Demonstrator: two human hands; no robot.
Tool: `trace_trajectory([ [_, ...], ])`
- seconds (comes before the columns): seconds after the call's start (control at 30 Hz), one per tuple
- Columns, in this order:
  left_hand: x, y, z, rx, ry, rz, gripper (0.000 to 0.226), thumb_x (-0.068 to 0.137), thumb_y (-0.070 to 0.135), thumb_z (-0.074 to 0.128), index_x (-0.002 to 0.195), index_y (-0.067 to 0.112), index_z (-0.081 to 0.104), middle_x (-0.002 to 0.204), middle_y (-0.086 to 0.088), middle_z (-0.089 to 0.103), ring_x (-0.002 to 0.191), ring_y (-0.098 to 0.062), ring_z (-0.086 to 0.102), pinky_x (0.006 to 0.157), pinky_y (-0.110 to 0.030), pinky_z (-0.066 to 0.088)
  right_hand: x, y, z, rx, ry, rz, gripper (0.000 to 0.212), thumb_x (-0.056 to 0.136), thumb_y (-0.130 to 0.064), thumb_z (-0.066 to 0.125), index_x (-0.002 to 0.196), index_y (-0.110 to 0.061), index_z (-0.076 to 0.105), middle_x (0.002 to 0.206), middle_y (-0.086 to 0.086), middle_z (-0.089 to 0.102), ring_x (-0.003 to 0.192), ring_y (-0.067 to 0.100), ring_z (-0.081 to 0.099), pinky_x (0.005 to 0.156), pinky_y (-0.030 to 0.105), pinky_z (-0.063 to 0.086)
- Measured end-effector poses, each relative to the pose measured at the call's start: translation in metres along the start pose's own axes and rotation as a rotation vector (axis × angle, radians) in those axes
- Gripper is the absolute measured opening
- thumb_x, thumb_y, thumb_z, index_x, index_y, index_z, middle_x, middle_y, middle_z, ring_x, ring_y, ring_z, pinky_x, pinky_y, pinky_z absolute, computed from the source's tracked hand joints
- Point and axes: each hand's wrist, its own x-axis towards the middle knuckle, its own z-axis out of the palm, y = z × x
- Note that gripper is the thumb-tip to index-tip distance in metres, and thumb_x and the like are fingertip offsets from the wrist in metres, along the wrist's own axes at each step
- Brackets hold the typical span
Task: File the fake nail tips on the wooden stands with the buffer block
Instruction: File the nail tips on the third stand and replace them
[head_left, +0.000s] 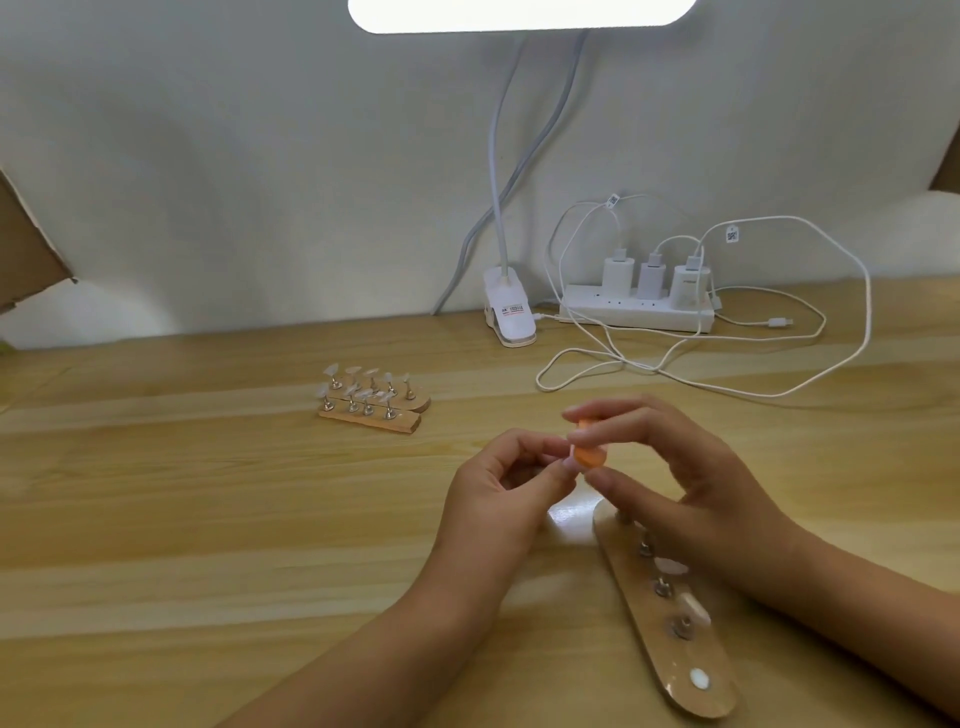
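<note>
Two hands over the near-right wooden stand (653, 656): right hand (691, 478) pinching the orange buffer block (589, 457), left hand (498, 483) pinching a small pale piece (567, 462) against it, too blurry to name. More nail-tip stands (400, 423) sit farther left.

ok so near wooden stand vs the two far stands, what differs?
The near wooden stand runs away from the camera, partly under the right hand; the far stands lie crosswise, side by side, untouched. The far stands carry nail tips on their pegs; several near-stand pegs look bare. Both are light wood with metal pegs.
</note>
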Motion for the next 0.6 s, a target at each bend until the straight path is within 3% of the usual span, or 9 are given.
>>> trace_trajectory([
  [0.1, -0.0007, 0.0023, -0.0005, 0.007, 0.017, -0.018, 0.012, 0.085, 0.014, 0.071, 0.082, 0.025, 0.075, 0.081, 0.002, 0.070, 0.081, -0.009, 0.066, 0.065, -0.012, 0.047, 0.0005, 0.0014, -0.0015, 0.068, 0.054, 0.076, 0.018, 0.090, -0.025, 0.070, 0.106, -0.019, 0.067, 0.119, -0.006, 0.066, 0.119, 0.018, 0.060, 0.101, 0.039, 0.049],
  [0.2, -0.0015, 0.0043, -0.0004, 0.008, 0.005, -0.022, 0.012, 0.085, 0.017, 0.072, 0.080, 0.027, 0.074, 0.082, -0.001, 0.070, 0.081, -0.009, 0.067, 0.065, -0.013, 0.048, 0.0004, 0.0021, -0.0005, 0.065, 0.013, 0.037, 0.018, 0.092, -0.025, 0.067, 0.108, -0.018, 0.066, 0.122, -0.006, 0.065, 0.122, 0.019, 0.059, 0.102, 0.033, 0.047],
  [0.3, -0.0014, 0.0034, -0.0007, -0.004, 0.024, -0.035, 0.016, 0.086, 0.015, 0.071, 0.079, 0.029, 0.074, 0.080, 0.003, 0.070, 0.081, -0.009, 0.069, 0.065, -0.013, 0.049, 0.0016, 0.0044, -0.0001, 0.082, 0.042, 0.113, 0.020, 0.089, -0.025, 0.066, 0.108, -0.018, 0.066, 0.118, -0.010, 0.067, 0.119, 0.014, 0.061, 0.101, 0.036, 0.049],
  [0.4, -0.0017, 0.0037, 0.0000, 0.008, -0.006, -0.019, 0.019, 0.087, 0.013, 0.071, 0.079, 0.030, 0.074, 0.079, 0.003, 0.069, 0.080, -0.008, 0.067, 0.069, -0.015, 0.050, 0.0016, 0.0028, -0.0006, 0.067, 0.034, 0.044, 0.019, 0.092, -0.023, 0.065, 0.111, -0.016, 0.065, 0.120, -0.006, 0.066, 0.119, 0.018, 0.061, 0.100, 0.029, 0.049],
  [0.53, 0.0000, 0.0015, -0.0007, 0.003, 0.016, -0.020, 0.019, 0.086, 0.013, 0.071, 0.078, 0.030, 0.074, 0.079, 0.005, 0.070, 0.082, -0.011, 0.069, 0.070, -0.016, 0.051, 0.0016, 0.0042, -0.0010, 0.099, 0.032, 0.165, 0.020, 0.090, -0.030, 0.064, 0.108, -0.021, 0.066, 0.114, -0.011, 0.067, 0.113, 0.013, 0.064, 0.098, 0.033, 0.051],
  [0.6, 0.0004, 0.0014, -0.0013, -0.003, 0.005, -0.013, 0.019, 0.086, 0.012, 0.072, 0.078, 0.029, 0.074, 0.081, 0.002, 0.071, 0.082, -0.011, 0.068, 0.072, -0.017, 0.051, 0.0018, 0.0039, -0.0008, 0.081, 0.042, 0.099, 0.016, 0.095, -0.025, 0.064, 0.110, -0.018, 0.066, 0.114, -0.008, 0.066, 0.112, 0.016, 0.064, 0.096, 0.029, 0.051],
])
